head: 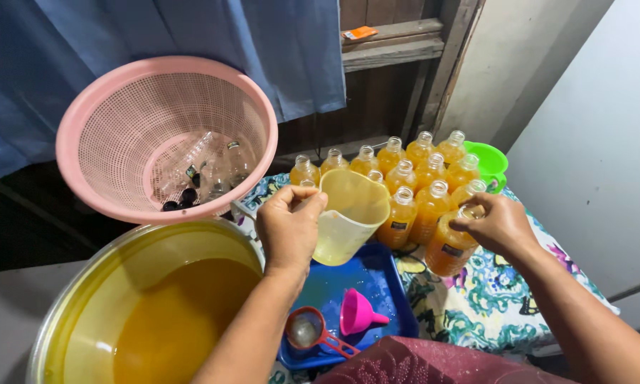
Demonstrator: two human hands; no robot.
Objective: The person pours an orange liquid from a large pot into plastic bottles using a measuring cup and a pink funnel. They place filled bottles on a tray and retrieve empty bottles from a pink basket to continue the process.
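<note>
Nearest me sits a basin (85, 313) of orange juice. My left hand (289, 227) has its fingers closed on a jug (348, 213), held tilted above the blue tray (387, 277). My right hand (501, 224) pinches the neck of a filled bottle (448, 245) on the desk (476, 299).

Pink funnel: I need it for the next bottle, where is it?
The pink funnel lies on its side in the blue tray, beside the red strainer.
</note>
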